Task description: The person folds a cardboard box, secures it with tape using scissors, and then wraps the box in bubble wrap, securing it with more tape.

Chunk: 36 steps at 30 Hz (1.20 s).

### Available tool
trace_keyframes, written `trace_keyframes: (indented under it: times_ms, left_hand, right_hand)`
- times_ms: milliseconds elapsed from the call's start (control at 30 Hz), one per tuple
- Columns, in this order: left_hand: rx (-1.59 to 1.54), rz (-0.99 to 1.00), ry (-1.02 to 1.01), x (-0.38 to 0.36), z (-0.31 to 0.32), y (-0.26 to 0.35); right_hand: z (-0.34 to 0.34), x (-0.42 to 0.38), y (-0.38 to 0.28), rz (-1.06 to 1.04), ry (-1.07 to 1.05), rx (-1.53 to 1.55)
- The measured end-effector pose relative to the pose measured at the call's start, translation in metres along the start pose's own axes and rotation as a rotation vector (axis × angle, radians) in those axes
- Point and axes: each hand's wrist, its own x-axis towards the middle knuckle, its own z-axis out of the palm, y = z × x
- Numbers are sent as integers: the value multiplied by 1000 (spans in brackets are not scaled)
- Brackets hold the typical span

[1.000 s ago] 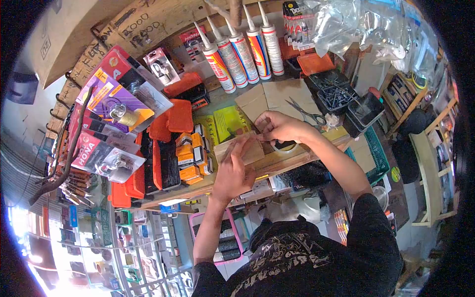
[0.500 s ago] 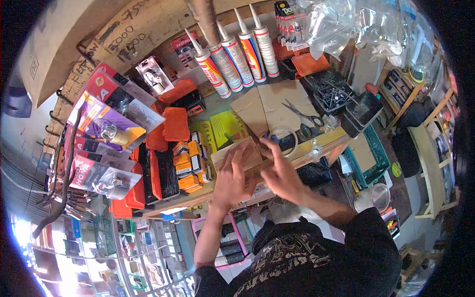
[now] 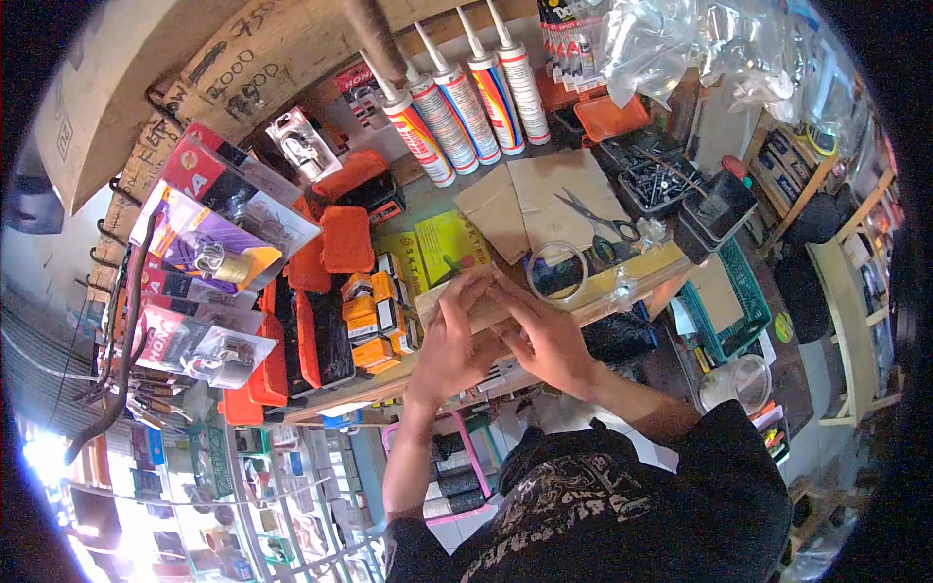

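My left hand [image 3: 455, 342] and my right hand [image 3: 550, 342] meet at the front edge of the bench, fingers curled around a small piece of brown cardboard [image 3: 488, 313]. Fingers of both hands cover much of it, and the fingertips almost touch along its top. Just beyond lies a yellow-green printed packet [image 3: 447, 251]. A roll of tape [image 3: 557, 272] rests to the right of my right hand. Behind it, scissors [image 3: 603, 222] with dark handles lie on a flat cardboard sheet [image 3: 554, 185].
Several sealant tubes [image 3: 486, 102] stand at the back. Small orange boxes [image 3: 374, 321] and orange-lidded bins [image 3: 345, 238] crowd the left, below hanging padlock packs [image 3: 219, 257]. A black tray of screws [image 3: 661, 185] sits on the right, above a green crate [image 3: 743, 301].
The cardboard piece, tilted up near my right fingers before, now sits lower between both hands. My right hand has moved slightly left and down, away from the tape roll.
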Motion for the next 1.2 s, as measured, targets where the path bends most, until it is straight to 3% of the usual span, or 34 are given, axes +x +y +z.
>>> trace_keyframes:
  times_ms: [100, 167, 267, 300, 367, 867, 967, 1067, 1200]
  left_hand:
    - [-51, -19, 88, 4, -7, 14]
    - [-54, -34, 154, 5, -9, 18]
    - [-142, -213, 497, -2, -15, 11]
    - [-143, -214, 491, -5, -19, 12]
    - [-482, -546, 483, -12, -28, 13]
    - [-753, -734, 414, -32, -36, 20]
    - [-797, -756, 385, -33, -34, 26]
    - [-759, -725, 355, -35, -33, 31]
    - [-722, -705, 365, -34, -29, 38]
  right_hand:
    - [7, 0, 15, -99, 86, -51]
    - [0, 0, 11, -41, 13, -94]
    - [-3, 3, 14, -12, -42, -159]
    - [-3, 4, 18, -47, -32, -181]
    - [-5, 7, 28, -91, -3, -191]
    - [-27, 32, 22, -169, -141, -319]
    - [-33, 41, 5, -181, -36, -219]
    - [-21, 40, -18, 218, -27, 470]
    - [5, 40, -24, 329, -64, 772]
